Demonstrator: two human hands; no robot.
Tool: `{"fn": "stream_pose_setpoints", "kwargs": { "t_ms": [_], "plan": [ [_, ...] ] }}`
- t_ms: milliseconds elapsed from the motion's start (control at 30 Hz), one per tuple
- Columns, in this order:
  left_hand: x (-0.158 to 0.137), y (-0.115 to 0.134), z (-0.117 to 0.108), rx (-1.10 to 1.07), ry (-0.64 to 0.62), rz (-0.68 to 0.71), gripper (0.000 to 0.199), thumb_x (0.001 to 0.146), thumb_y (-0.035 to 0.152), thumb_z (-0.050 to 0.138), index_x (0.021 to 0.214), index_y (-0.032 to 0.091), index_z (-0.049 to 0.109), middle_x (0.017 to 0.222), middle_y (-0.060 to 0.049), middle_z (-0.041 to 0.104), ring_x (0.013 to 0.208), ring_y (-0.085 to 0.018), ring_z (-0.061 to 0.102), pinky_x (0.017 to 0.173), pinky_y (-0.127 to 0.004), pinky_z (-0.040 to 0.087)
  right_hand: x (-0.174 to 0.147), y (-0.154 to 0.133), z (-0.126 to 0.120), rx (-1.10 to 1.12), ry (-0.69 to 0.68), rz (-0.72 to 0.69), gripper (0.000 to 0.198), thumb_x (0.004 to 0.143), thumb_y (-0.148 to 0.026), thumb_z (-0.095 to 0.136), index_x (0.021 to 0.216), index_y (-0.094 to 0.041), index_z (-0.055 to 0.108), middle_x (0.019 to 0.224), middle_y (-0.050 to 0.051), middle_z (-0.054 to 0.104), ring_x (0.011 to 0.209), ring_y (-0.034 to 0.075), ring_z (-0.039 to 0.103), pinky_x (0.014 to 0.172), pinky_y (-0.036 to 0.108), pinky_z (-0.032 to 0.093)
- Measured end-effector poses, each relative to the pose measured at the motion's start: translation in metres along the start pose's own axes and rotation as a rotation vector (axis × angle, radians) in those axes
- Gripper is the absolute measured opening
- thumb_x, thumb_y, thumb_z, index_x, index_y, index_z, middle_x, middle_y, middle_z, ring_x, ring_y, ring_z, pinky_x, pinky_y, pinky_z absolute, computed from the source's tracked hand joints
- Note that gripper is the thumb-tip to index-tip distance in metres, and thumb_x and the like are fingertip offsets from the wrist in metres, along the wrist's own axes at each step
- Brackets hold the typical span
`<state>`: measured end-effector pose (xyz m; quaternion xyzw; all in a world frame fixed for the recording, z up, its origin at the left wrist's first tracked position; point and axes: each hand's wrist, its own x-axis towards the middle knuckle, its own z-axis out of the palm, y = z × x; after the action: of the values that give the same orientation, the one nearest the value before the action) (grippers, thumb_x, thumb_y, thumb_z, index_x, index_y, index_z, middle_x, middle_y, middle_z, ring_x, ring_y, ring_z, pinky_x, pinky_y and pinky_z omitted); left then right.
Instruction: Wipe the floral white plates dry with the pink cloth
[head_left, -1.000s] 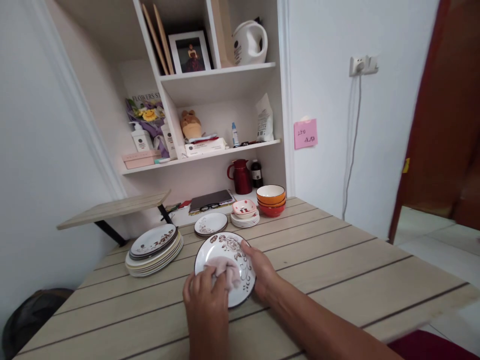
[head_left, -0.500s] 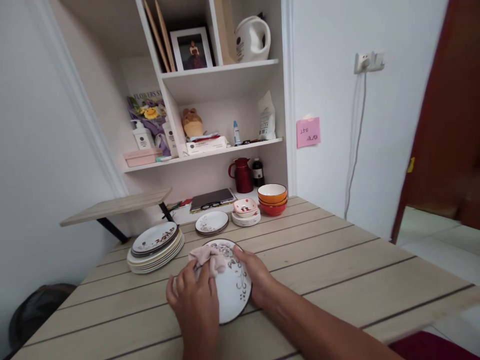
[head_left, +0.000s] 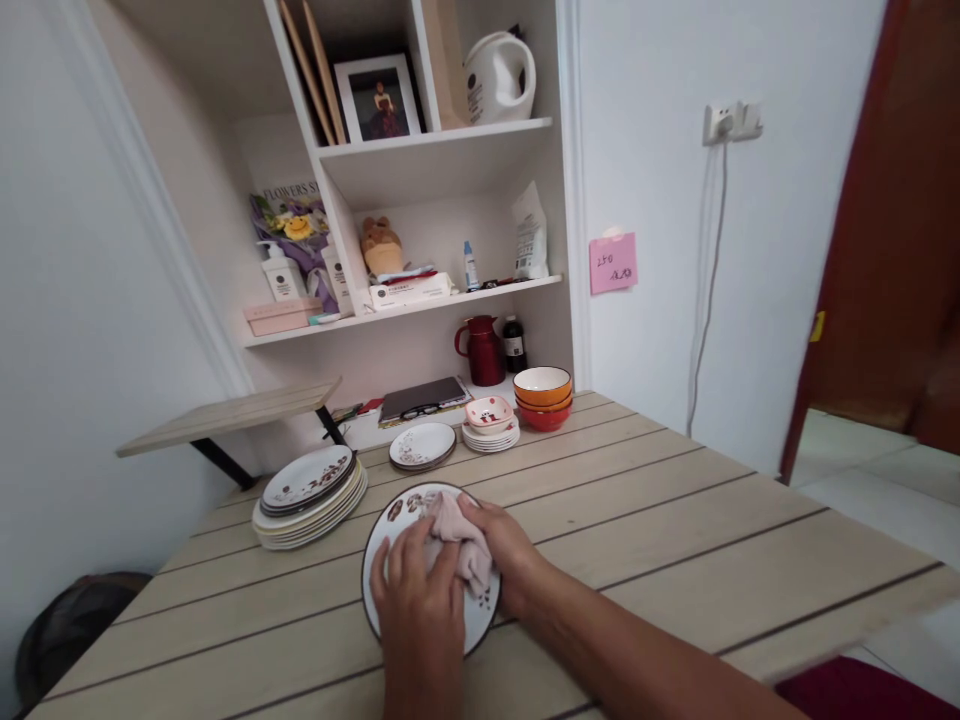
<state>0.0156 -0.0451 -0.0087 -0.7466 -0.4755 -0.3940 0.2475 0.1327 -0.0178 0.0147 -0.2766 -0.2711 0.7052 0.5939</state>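
A round white plate [head_left: 376,575] with a dark rim and brown flower pattern is tilted toward me above the table. Its right edge is gripped by my right hand [head_left: 514,555], the thumb over the rim. My left hand [head_left: 424,600] presses a crumpled pale pink cloth [head_left: 461,540] against the plate's face, fingers closed on it. The cloth lies over the plate's upper right part, close to my right thumb. Part of the pattern is hidden behind the cloth and fingers.
On the wooden table [head_left: 637,520], a tall plate stack [head_left: 311,500] stands left and a smaller one [head_left: 422,445] behind. Further right are small dishes [head_left: 491,425] and orange and red bowls [head_left: 544,400]. A raised wooden shelf [head_left: 232,410] juts out at left; a red jug [head_left: 484,350] stands behind.
My left hand has moved the cloth right across the plate, from its upper left to beside my right thumb. More of the plate's left side now shows.
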Motion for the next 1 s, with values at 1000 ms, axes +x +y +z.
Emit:
{"fn": "stream_pose_setpoints", "kwargs": {
  "t_ms": [1000],
  "plan": [
    [0.01,-0.004,0.0,0.208,-0.03,-0.212,0.036,0.085,0.024,0.054,0.119,0.022,0.065,0.122,-0.014,0.061,0.115,-0.031,0.049,0.103,-0.058,0.029,0.001,-0.008,0.0,0.001,0.162,0.033,0.028,0.087,-0.035,0.055,0.097,-0.01,0.066,0.07,0.009,0.074,0.06,0.021,0.069,0.064,0.033,0.054]
  ]
}}
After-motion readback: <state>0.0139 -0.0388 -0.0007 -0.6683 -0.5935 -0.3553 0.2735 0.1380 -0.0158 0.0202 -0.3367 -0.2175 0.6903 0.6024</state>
